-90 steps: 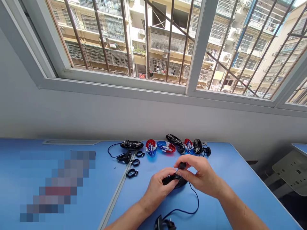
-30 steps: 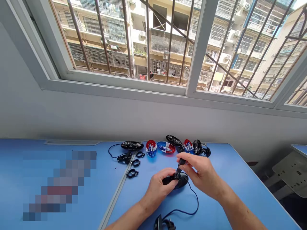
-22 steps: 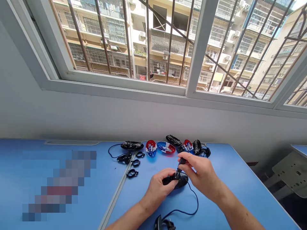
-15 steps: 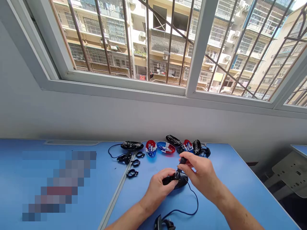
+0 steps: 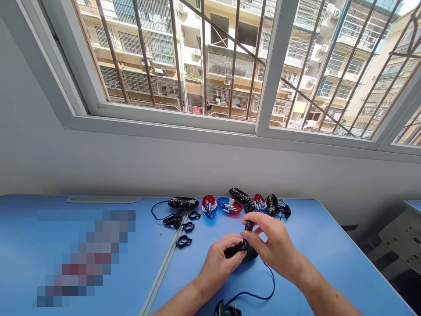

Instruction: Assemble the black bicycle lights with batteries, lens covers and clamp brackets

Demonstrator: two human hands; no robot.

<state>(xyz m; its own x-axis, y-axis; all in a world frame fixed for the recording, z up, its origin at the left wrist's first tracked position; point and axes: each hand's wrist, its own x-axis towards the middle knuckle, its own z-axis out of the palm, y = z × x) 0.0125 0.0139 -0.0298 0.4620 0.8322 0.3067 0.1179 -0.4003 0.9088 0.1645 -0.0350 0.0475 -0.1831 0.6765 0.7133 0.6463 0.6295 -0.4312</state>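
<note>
My left hand (image 5: 219,260) is closed around a black oval bike horn (image 5: 250,256), pressing it near the tabletop. Between the thumb and fingers of my right hand (image 5: 272,240) is a short black screwdriver (image 5: 249,225), upright, its lower end over the horn's clamp part (image 5: 243,245). The tip is too small to make out. From the horn a thin black cable (image 5: 273,281) loops toward me to a black clamp switch (image 5: 226,308), partly cut off at the bottom edge. My fingers hide much of the horn.
Along the wall lie black horns (image 5: 183,202) and red-and-blue horns (image 5: 209,207). Several black clamp rings (image 5: 183,241) lie left of my hands, near a seam (image 5: 164,265) in the blue table (image 5: 329,245). A blurred-out patch (image 5: 87,259) covers the left side.
The screwdriver has shifted slightly left and now shows less of its lower part. Both hands keep their grip, and the whole view has moved a little.
</note>
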